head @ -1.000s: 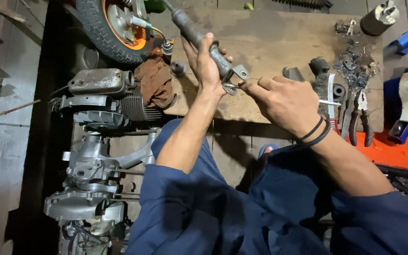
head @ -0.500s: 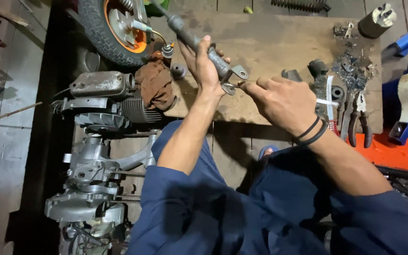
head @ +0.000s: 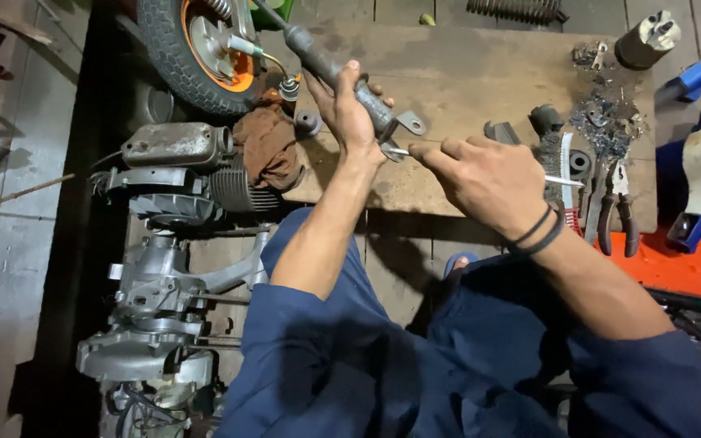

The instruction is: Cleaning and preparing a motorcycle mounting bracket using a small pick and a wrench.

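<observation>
My left hand (head: 352, 113) grips a grey metal shaft (head: 322, 57) that has a bracket with a hole at its lower end (head: 409, 123). The shaft slants up towards a small wheel with an orange hub (head: 204, 45). My right hand (head: 484, 178) pinches a thin metal rod or tool (head: 395, 151) whose tip meets the bracket end of the shaft. Black bands circle my right wrist. Both arms wear dark blue sleeves and reach over a wooden board (head: 464, 73).
A grey scooter engine (head: 168, 243) with a brown rag (head: 268, 146) lies at the left. Pliers (head: 614, 211), a brush and several small metal parts sit at the board's right. A spring (head: 517, 10), a cylinder (head: 647, 39) and an orange part (head: 691, 268) lie around.
The view has shifted slightly. My right hand has drawn a little away from the bracket, and the thin rod now shows between its fingers and the shaft's end.
</observation>
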